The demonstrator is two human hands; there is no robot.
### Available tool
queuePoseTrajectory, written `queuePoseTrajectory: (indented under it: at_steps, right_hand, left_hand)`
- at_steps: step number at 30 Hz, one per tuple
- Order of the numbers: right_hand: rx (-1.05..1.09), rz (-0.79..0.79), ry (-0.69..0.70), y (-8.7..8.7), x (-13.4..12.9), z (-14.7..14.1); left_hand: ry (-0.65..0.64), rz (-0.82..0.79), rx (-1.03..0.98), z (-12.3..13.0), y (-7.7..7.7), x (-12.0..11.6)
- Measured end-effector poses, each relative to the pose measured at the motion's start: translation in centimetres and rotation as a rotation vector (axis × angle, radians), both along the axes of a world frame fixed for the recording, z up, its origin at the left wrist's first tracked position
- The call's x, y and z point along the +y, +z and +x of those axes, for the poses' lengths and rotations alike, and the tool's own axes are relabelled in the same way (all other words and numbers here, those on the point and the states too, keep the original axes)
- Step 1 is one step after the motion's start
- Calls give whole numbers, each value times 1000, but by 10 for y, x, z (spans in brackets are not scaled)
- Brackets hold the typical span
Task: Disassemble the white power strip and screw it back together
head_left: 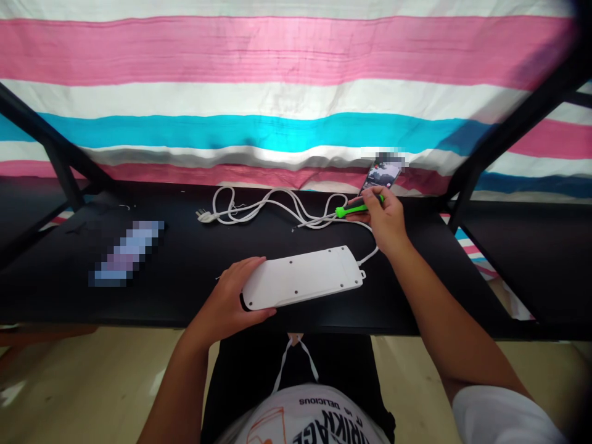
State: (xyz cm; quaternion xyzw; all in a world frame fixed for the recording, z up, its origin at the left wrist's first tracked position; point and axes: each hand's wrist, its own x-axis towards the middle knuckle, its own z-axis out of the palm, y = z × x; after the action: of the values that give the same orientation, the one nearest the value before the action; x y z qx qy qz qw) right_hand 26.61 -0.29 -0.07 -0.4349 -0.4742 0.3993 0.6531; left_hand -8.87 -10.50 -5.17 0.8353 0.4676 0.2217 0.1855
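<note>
A white power strip (309, 277) lies underside up near the front edge of the black table, with several small dark screws or screw holes on it. My left hand (234, 296) is wrapped round its left end. Up and to the right, my right hand (386, 219) grips a screwdriver (354, 209) with a green and black handle; its shaft points left over the white cable (272, 200). That cable runs from the strip's right end and lies in loops behind it, ending in a plug (203, 216) at the left.
A phone (382, 176) with a lit screen leans at the table's back, behind my right hand. A blurred-out object (127, 253) lies on the left of the black table (185, 246). Black metal struts stand at both sides; a striped sheet (277, 55) hangs behind.
</note>
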Motion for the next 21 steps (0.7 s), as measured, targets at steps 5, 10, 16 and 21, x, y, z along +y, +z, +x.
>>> queuePoseTrajectory:
  at_steps: [5, 10, 16, 21]
  right_hand:
    - [28, 32, -119, 6, 7, 24]
    - [-19, 39, -78, 5, 9, 33]
    - [-102, 23, -8, -1, 7, 26]
    - [-141, 15, -21, -3, 7, 24]
  left_hand:
    - [2, 1, -25, 0, 0, 0]
    - [6, -10, -48, 1, 0, 1]
    - [1, -23, -46, 0, 1, 2]
    - [0, -22, -45, 1, 0, 3]
